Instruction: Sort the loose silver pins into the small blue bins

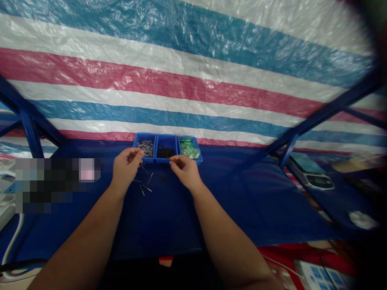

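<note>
My left hand (128,163) is at the front left of a blue bin (135,141) holding many thin silver metal pins (146,148). Its thumb and index finger are pinched together; whatever is between them is too small to make out. In front of the middle and right bins, my right hand (186,171) also has its thumb and index finger closed, and what they hold cannot be made out. Small black pieces (165,152) fill the bottom of the middle blue bin (166,140). Several loose silver pins (147,188) and dark thin pieces (161,177) lie between my hands.
The right blue bin (198,161) contains green packets in clear plastic (190,149). A blue table (236,201) lies beneath, with a striped sheet (181,88) behind it. Blue frame bars (302,125) rise on both sides. A digital scale (317,181) stands at right.
</note>
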`<state>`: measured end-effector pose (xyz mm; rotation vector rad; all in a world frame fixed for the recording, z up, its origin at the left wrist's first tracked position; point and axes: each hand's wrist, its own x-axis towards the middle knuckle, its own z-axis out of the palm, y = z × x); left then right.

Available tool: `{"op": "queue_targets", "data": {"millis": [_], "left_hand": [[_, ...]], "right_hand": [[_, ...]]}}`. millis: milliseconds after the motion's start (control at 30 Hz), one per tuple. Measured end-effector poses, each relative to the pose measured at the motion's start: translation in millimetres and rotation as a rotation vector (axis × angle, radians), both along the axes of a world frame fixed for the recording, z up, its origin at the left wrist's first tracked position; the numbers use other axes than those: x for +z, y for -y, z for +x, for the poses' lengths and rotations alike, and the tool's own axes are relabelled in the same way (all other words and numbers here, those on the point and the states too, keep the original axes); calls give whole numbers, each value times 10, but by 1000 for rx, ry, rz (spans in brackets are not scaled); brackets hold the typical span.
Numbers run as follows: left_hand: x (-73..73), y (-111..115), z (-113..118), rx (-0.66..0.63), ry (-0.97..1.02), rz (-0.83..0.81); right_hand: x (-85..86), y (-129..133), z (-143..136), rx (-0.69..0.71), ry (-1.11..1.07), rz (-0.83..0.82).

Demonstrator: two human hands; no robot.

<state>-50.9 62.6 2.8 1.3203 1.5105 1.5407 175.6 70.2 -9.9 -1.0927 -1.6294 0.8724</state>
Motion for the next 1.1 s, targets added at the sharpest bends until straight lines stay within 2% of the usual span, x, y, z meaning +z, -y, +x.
{"op": "queue_targets", "data": {"millis": [167,400,500,633,733,833,933,1100], "left_hand": [[-16,-32,8,-59,272,4],[50,18,57,-107,361,9],[64,22,78,-100,326,6],[18,-6,94,-63,234,-21],[-43,-37,95,-78,254,-53],[-77,-62,67,-94,274,-65],[-65,-82,-19,-63,210,-38],[-11,-89,-288,93,-63,-39]], "right_hand": [[-3,13,-9,-43,-68,93],[86,55,-11,-60,-73,235],[111,65,-8,-71,-47,245],[71,55,-23,-34,14,134],[37,45,-30,-24,76,67],[60,53,-15,-43,137,90],[113,73,11,-32,198,126],[154,80,39,40,280,63]]}}
